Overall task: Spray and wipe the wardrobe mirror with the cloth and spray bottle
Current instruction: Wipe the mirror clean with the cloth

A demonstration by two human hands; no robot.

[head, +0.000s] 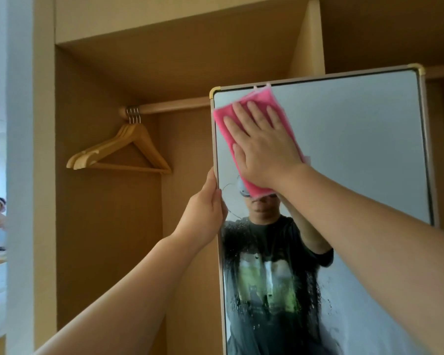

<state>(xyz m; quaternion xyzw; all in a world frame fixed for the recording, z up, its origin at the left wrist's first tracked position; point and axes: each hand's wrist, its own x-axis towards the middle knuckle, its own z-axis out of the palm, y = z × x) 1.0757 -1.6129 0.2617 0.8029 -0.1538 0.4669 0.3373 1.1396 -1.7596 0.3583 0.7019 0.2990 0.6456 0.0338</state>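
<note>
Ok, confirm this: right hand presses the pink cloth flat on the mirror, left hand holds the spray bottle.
Wrong on the left hand: the head view shows it gripping the left edge of the mirror; no spray bottle is visible. The right hand presses the pink cloth flat on the mirror.

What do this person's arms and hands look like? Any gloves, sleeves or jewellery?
The left hand and right hand show no gloves, rings or watch, and no sleeve shows on either forearm. The reflection in the mirror shows a dark short-sleeved T-shirt with a green print.
</note>
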